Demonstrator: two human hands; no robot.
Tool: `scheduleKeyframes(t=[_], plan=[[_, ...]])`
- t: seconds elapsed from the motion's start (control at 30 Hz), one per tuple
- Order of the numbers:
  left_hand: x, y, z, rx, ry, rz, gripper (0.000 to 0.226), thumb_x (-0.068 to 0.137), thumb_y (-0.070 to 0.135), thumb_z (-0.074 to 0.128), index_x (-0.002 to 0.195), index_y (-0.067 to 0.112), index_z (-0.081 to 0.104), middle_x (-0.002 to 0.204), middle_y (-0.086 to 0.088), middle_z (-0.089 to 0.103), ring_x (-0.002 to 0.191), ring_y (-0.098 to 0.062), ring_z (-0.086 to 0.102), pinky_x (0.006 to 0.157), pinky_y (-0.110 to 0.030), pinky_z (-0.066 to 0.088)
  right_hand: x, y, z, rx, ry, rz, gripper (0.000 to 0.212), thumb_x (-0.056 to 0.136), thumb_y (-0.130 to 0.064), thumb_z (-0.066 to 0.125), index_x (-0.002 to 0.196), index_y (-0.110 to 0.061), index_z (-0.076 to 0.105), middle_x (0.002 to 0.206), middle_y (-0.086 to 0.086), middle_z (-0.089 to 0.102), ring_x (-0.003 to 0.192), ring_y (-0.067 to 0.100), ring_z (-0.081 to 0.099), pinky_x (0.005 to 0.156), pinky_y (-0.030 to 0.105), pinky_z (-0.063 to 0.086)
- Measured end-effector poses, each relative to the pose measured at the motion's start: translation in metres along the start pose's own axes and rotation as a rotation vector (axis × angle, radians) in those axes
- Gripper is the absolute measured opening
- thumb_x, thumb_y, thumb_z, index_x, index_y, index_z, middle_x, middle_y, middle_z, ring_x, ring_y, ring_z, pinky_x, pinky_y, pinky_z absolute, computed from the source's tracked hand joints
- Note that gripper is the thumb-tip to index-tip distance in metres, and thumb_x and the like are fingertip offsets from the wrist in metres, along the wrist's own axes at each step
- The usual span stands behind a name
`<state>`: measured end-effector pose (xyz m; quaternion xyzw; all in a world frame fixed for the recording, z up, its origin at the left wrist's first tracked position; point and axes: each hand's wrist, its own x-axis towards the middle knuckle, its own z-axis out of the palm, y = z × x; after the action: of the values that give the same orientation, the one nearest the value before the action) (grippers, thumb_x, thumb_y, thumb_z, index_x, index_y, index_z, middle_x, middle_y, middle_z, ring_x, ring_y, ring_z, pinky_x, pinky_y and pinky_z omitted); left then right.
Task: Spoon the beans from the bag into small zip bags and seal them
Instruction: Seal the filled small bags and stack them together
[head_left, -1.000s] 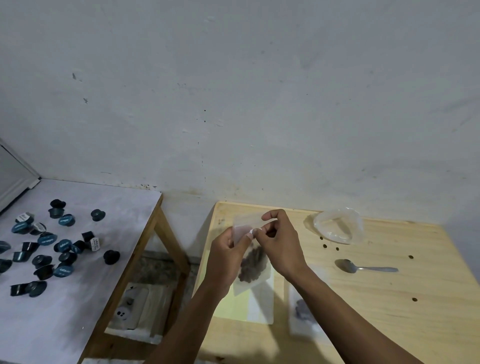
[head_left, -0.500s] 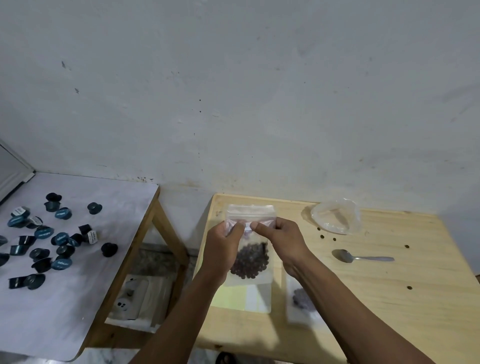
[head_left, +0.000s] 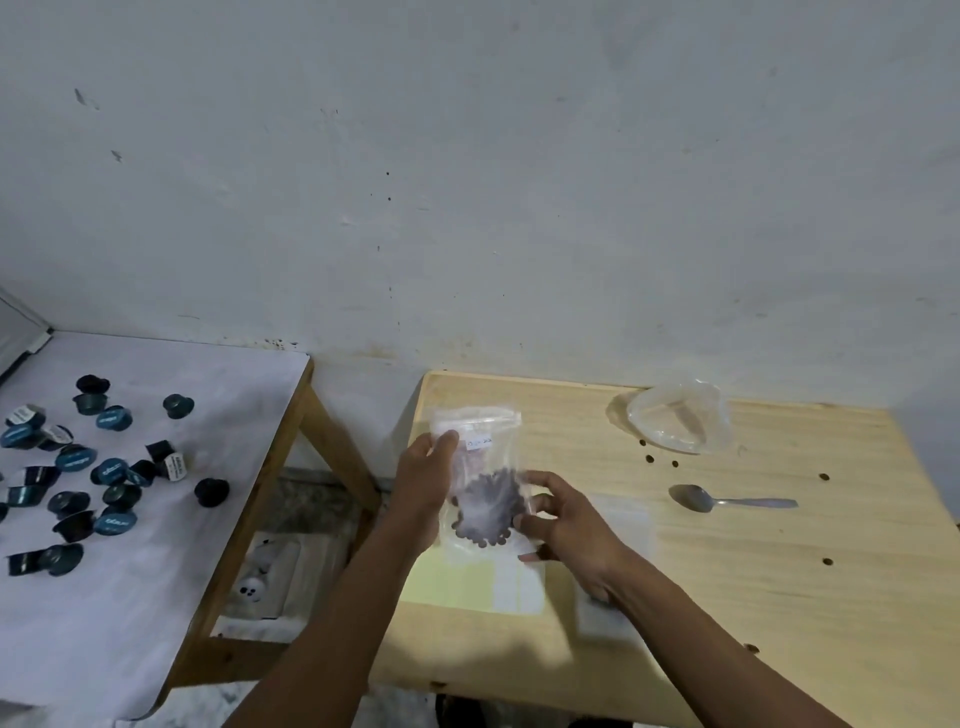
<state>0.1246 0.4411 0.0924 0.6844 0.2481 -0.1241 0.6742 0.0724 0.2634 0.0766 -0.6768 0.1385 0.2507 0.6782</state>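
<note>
A small clear zip bag (head_left: 480, 462) with dark beans in its lower half hangs upright above the left part of the wooden table (head_left: 779, 597). My left hand (head_left: 423, 483) grips its upper left edge near the zip strip. My right hand (head_left: 563, 525) touches the bag's lower right side, fingers spread. A crumpled clear plastic bag (head_left: 678, 415) lies at the back of the table, with a metal spoon (head_left: 727, 501) in front of it. Another flat zip bag (head_left: 621, 525) lies on the table, partly hidden under my right arm.
A few loose beans (head_left: 649, 458) are scattered on the table near the clear plastic bag. A pale yellow sheet (head_left: 457, 582) lies under the held bag. A white-covered table (head_left: 156, 519) to the left holds several dark capsules (head_left: 111, 470). A gap separates the two tables.
Both hands were pinching along the bag's top zip strip. Now my right hand has dropped to the bag's lower right side, and my left hand holds the upper left edge.
</note>
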Motion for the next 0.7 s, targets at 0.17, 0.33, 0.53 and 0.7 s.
scheduleKeyframes(t=[0.17,0.33,0.53,0.7], plan=[[0.016,-0.023,-0.001,0.231,-0.165,-0.090,0.049,0.090,0.022,0.068,0.133,0.022,0.044,0.105,0.000,0.060,0.092,-0.014,0.060,0.076,-0.031,0.050,0.033,0.005,-0.003,0.001,0.208,-0.044,0.057,0.091,0.002,0.060,0.136,-0.027,0.043,0.085,0.012,0.056,0.074,0.021,0.058,0.069,0.032,0.058],[0.049,-0.033,0.010,0.409,-0.136,-0.005,0.063,0.085,0.010,0.072,0.141,0.019,0.043,0.107,-0.005,0.057,0.099,-0.020,0.056,0.079,-0.026,0.042,0.075,0.006,-0.005,-0.081,0.245,0.018,0.057,0.091,0.001,0.060,0.142,-0.017,0.043,0.087,0.012,0.055,0.078,0.021,0.057,0.065,0.025,0.056],[0.097,-0.027,0.026,0.558,-0.076,0.066,0.061,0.085,0.011,0.070,0.139,0.023,0.046,0.122,-0.014,0.062,0.103,-0.024,0.058,0.081,-0.024,0.045,0.120,-0.003,-0.015,-0.200,0.247,0.074,0.063,0.089,-0.006,0.067,0.146,-0.009,0.040,0.077,0.000,0.052,0.076,0.016,0.054,0.076,0.030,0.048],[0.116,-0.034,0.034,0.663,-0.049,0.071,0.064,0.084,0.013,0.072,0.142,0.020,0.044,0.128,-0.015,0.060,0.109,-0.028,0.060,0.089,-0.032,0.049,0.138,-0.008,-0.019,-0.153,0.236,0.139,0.062,0.093,-0.008,0.061,0.148,-0.010,0.034,0.095,0.006,0.060,0.074,0.016,0.056,0.061,0.027,0.053]])
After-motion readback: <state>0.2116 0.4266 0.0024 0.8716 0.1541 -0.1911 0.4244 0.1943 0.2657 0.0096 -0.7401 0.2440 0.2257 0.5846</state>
